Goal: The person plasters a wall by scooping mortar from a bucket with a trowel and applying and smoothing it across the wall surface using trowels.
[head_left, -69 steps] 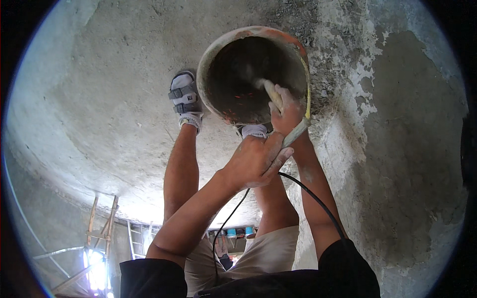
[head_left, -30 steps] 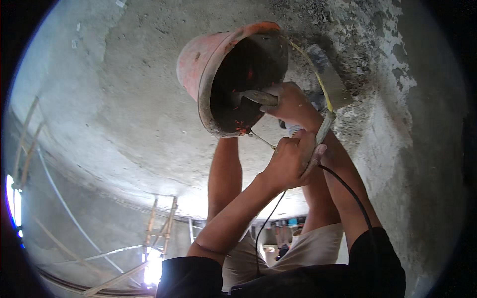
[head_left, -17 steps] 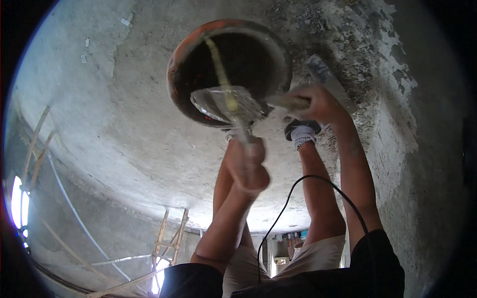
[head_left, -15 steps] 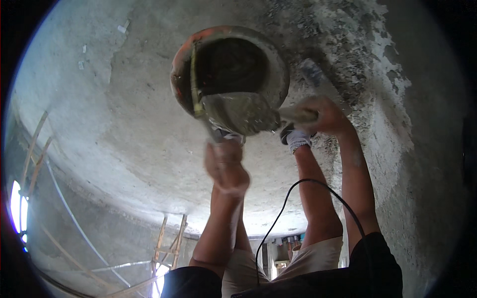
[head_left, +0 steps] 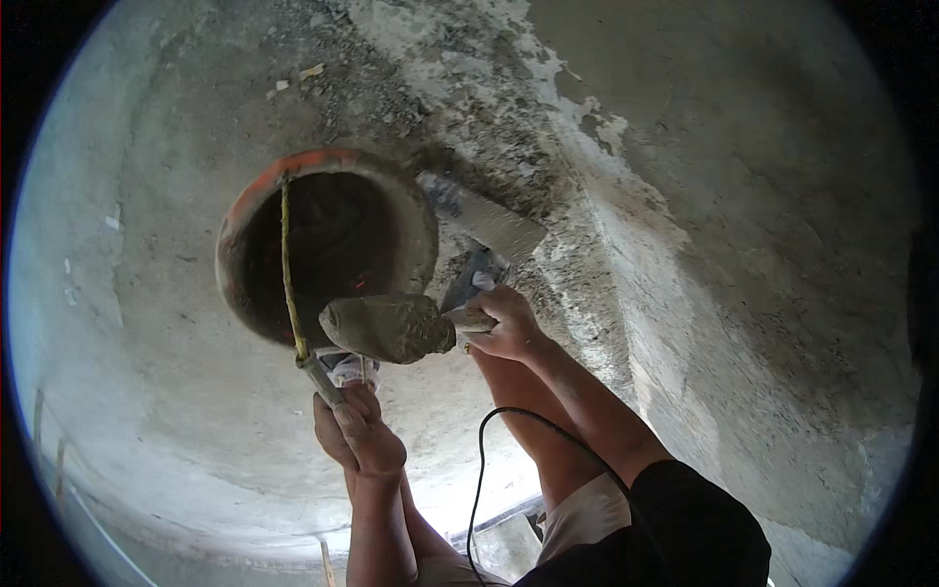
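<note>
My left hand (head_left: 360, 428) is closed round the grey grip of a yellow bail handle (head_left: 290, 259), which belongs to a round bucket (head_left: 423, 230). Grey smears coat the bucket, and orange shows along its far rim; its inside is dark, so I cannot tell how full it is. In my right hand (head_left: 511, 331) is the short handle of a trowel (head_left: 471, 321). Wet grey mortar (head_left: 386, 328) covers its blade, which lies level over the bucket's near rim and points left.
A long flat blade-like tool (head_left: 499, 223) lies right of the bucket on rubble-strewn concrete floor (head_left: 166, 293). A rough wall (head_left: 743, 245) rises at the right. My feet stand just this side of the bucket. A black cable (head_left: 533, 411) loops before my body.
The view has swung toward the wall, so bucket and hands appear farther left and lower. Both hands keep their holds, and the mortar-laden trowel stays by the near rim.
</note>
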{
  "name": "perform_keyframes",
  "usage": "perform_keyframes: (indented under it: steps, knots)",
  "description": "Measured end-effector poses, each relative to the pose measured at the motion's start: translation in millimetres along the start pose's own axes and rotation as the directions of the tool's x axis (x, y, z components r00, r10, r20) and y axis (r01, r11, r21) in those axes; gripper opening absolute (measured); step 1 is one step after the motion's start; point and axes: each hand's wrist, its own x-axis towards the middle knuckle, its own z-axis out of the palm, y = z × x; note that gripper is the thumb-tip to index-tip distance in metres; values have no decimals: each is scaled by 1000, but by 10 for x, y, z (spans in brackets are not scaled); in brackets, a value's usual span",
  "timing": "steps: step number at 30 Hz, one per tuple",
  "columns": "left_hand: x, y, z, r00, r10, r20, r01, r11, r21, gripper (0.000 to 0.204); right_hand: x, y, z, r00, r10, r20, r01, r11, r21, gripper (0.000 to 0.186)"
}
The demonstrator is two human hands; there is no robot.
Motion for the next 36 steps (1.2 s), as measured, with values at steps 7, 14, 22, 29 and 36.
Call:
perform_keyframes:
  steps: [7,14,22,29,36]
  knots:
    - [36,90,143,998,-44,-34,44,999,-6,29,-15,276,-146,984,71,-165,-46,987,153,21]
    - [57,83,108,982,-125,-142,114,990,-81,29,-55,642,-491,924,223,-310,-177,970,169,17]
    - [57,88,156,990,-103,-99,99,994,-45,27,387,1036,-783,815,496,-301,-399,856,328,22]
    - [59,119,113,991,-136,10,134,987,90,32,987,1130,-1156,755,640,-145,-396,621,676,23]
    - [89,53,109,999,-37,-30,39,997,70,26,448,1420,-1064,701,695,-159,-356,534,767,23]
